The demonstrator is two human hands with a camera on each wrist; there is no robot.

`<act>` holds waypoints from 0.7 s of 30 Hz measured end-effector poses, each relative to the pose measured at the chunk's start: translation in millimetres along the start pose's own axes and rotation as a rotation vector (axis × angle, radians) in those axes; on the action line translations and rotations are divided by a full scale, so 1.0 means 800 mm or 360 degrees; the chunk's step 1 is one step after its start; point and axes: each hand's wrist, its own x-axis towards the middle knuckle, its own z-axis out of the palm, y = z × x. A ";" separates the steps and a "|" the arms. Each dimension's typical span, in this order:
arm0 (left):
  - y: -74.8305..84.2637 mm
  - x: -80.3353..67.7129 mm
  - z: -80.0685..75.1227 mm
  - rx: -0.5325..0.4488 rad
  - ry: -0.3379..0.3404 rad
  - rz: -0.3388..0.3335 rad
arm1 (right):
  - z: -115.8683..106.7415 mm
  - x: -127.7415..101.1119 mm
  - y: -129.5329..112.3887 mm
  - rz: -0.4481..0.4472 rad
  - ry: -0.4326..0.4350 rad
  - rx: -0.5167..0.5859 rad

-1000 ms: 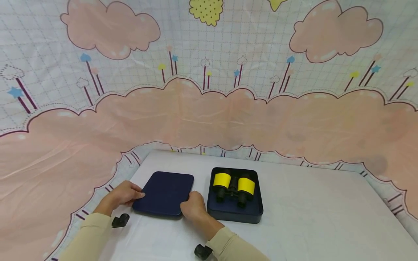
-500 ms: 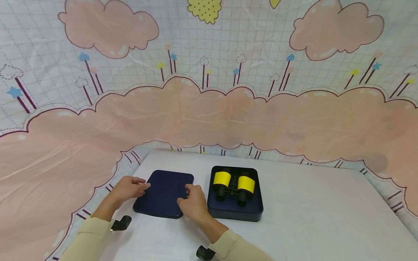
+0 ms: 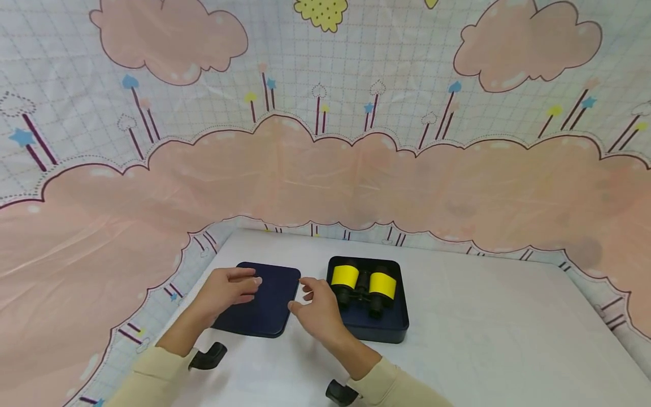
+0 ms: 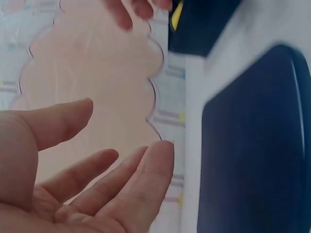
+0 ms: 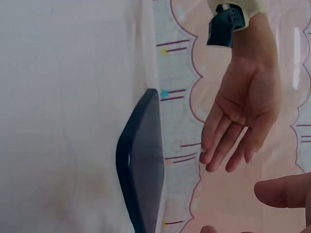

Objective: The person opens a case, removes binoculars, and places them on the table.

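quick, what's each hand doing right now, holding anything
Left hand: open, fingers relaxed above the dark blue lid, holding nothing.
Right hand: open, fingers loose, between the lid and the box with the binoculars, holding nothing.

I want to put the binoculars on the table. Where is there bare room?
The widest bare patch is right of the box, out to the table edge. Some is behind the lid and box. It is crowded near the left hand and right hand.
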 end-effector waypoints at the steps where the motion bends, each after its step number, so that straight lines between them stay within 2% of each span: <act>1: 0.004 -0.001 0.005 -0.0008 -0.0007 0.0009 | -0.004 0.000 0.000 -0.0004 0.0000 0.0004; 6: 0.020 -0.003 0.023 -0.0069 -0.0071 0.0035 | -0.019 0.000 0.001 -0.0002 0.0004 0.0000; 14: 0.029 -0.001 0.044 -0.0163 -0.0190 0.0107 | -0.040 -0.005 0.005 -0.0023 -0.0016 -0.0055; 21: 0.041 0.006 0.065 -0.0228 -0.0261 0.0079 | -0.059 -0.003 0.018 -0.0042 0.0012 -0.0116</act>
